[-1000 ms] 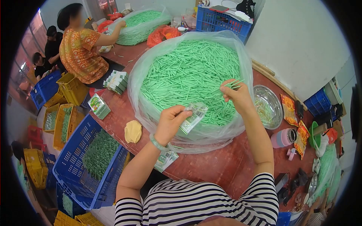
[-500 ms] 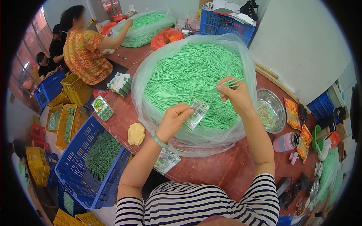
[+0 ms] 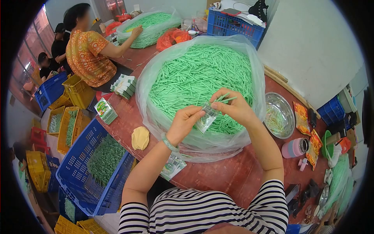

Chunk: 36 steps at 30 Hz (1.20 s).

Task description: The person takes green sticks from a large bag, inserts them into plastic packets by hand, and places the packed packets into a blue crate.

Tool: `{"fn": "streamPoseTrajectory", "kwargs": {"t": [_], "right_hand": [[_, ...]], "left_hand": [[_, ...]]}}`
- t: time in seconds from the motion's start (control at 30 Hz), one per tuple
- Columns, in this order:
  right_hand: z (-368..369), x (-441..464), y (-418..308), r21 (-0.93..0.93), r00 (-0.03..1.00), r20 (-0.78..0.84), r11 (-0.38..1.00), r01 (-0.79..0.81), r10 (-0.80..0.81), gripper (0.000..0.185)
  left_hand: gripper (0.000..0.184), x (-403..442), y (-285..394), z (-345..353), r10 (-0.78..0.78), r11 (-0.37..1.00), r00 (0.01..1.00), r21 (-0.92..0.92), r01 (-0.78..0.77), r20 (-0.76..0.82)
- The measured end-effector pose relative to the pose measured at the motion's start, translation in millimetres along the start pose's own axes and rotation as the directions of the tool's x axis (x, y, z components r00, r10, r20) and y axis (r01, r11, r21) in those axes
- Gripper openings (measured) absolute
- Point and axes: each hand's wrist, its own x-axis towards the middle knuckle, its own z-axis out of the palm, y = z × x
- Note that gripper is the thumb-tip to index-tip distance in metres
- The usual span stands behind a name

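My left hand pinches a small clear printed plastic packet near its edge. Several thin green sticks are held between the fingers and thumb of my right hand, close against the packet's upper end. Whether the stick tips are inside the packet I cannot tell. Both hands are above a big clear plastic bag, rolled open and heaped with loose green sticks. More flat printed packets lie at the table edge below my left forearm.
A metal bowl with some sticks stands right of the bag, beside a pink bottle and orange pouches. A yellow cloth-like piece lies left. Below is a blue crate. A co-worker sits at another stick-filled bag.
My right hand has moved left and down with the sticks, bringing them up to the packet. My left hand has shifted slightly right. The co-worker's arm has moved over the far bag.
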Motion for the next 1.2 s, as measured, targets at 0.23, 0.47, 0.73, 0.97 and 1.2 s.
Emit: {"fn": "streamPoseTrajectory", "kwargs": {"t": [0.23, 0.47, 0.73, 0.97, 1.2], "right_hand": [[-18.0, 14.3, 13.1, -0.111, 0.998, 0.026, 0.992, 0.052, -0.049, 0.026], [-31.5, 25.5, -3.1, -0.106, 0.986, 0.164, 0.994, 0.039, -0.021, 0.047], [-24.0, 37.8, 7.9, -0.044, 0.979, 0.205, 0.999, 0.016, -0.007, 0.055], [-7.7, 35.7, 3.4, -0.104, 0.993, 0.116, 0.995, 0.000, 0.013, 0.055], [4.1, 40.4, -4.7, -0.350, 0.968, 0.199, 0.911, 0.218, -0.155, 0.057]], "left_hand": [[0.028, 24.3, 7.2, 4.9, -0.194, 0.917, 0.972, -0.328, 0.227, 0.131], [0.029, 49.4, 3.0, 8.4, -0.195, 0.883, 0.980, -0.430, 0.189, 0.031], [0.028, 49.8, -4.0, 4.6, -0.176, 0.909, 0.980, -0.367, 0.197, 0.091], [0.032, 41.3, -1.7, -7.2, -0.146, 0.970, 0.986, -0.185, 0.159, 0.081], [0.023, 35.1, -4.7, -1.3, -0.130, 0.982, 0.989, -0.131, 0.137, 0.064]]}}
